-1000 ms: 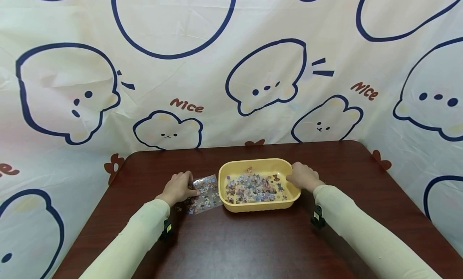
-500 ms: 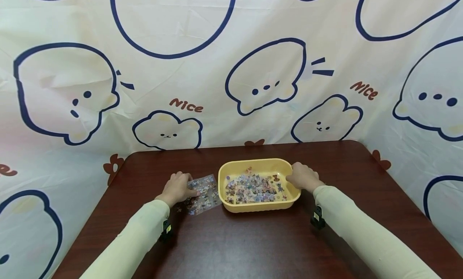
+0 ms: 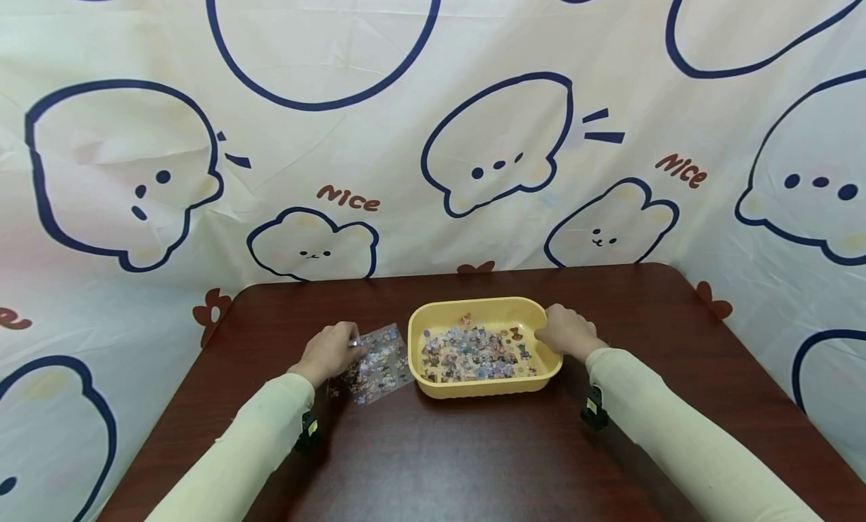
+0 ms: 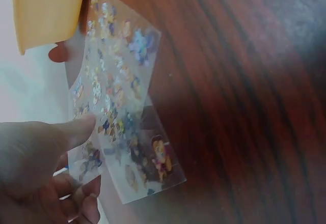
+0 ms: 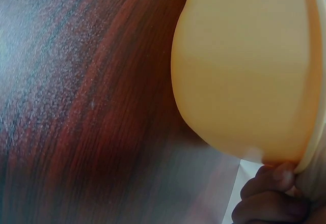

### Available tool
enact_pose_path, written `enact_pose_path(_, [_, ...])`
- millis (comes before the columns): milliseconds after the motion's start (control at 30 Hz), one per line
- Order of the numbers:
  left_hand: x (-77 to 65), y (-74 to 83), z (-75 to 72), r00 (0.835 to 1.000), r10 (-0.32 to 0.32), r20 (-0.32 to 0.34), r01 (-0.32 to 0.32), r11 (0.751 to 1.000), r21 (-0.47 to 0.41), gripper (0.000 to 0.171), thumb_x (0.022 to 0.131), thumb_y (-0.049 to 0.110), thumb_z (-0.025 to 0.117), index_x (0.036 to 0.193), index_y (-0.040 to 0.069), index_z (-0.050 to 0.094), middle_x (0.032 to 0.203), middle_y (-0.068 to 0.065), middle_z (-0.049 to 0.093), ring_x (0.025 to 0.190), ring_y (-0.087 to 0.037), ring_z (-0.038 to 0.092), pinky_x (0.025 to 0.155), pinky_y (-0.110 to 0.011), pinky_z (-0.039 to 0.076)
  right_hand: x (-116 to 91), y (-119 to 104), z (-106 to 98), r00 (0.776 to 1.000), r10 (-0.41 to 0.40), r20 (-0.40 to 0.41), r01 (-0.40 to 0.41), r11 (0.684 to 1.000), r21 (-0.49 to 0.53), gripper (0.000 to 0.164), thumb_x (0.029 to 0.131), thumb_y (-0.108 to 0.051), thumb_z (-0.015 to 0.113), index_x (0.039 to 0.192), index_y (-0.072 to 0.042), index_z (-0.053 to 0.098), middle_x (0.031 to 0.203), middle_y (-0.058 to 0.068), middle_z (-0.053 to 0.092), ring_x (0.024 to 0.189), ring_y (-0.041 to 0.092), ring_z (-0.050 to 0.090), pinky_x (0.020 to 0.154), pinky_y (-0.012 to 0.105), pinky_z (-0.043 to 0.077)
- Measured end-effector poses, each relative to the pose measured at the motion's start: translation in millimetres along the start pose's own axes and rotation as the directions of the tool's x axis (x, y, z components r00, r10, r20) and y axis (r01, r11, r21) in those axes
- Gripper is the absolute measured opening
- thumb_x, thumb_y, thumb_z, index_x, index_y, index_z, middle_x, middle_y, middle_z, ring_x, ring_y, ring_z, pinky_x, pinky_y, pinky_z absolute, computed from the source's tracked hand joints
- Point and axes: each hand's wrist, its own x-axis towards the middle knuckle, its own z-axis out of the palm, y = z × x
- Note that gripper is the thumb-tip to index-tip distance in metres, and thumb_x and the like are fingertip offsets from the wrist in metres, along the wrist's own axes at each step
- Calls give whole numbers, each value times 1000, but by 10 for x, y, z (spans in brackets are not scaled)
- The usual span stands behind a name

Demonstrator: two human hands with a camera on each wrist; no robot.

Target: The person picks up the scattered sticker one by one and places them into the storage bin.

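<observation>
My left hand (image 3: 330,351) pinches the edge of a clear sticker sheet (image 3: 382,364) printed with small colourful figures. In the left wrist view the thumb (image 4: 79,130) lies on top of the sheet while the fingers curl below it. Part of another clear sheet (image 4: 147,163) shows under the first one. To the right stands a yellow plastic tray (image 3: 487,390) holding a heap of small colourful pieces (image 3: 476,353). My right hand (image 3: 567,330) grips the tray's right rim, its fingers curled under the lip in the right wrist view.
A dark brown wooden table (image 3: 501,462) carries everything. Behind it and at both sides hangs a pale cloth (image 3: 399,146) with blue cartoon outlines. The sheets lie close against the tray's left side.
My left hand has shifted slightly up and left, and the sheet has tilted, its near edge lifting and turning a little. The right hand and the tray have stayed still.
</observation>
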Motion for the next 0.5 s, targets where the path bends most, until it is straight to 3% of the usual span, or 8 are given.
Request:
enact_pose_path(167, [-5,-11,-39,1000,27,-8,-28,998,-52,12,95,18,59,89,9,64,69,-3,60,54,-14,48,49,-28,35,-16,-9,-13,1000,-1,-5,1,1000,4,34,93,-27,56,116,-1,60,82,7,62,67,20,59,66,35,40])
enact_pose_path(500, [-56,-8,-121,1000,18,5,-17,991,-134,15,97,16,57,100,5,67,82,-7,69,61,-14,56,53,-28,41,-20,-9,-1,1000,0,-8,0,1000,0,36,93,-27,56,118,-1,59,83,8,62,68,20,59,66,35,40])
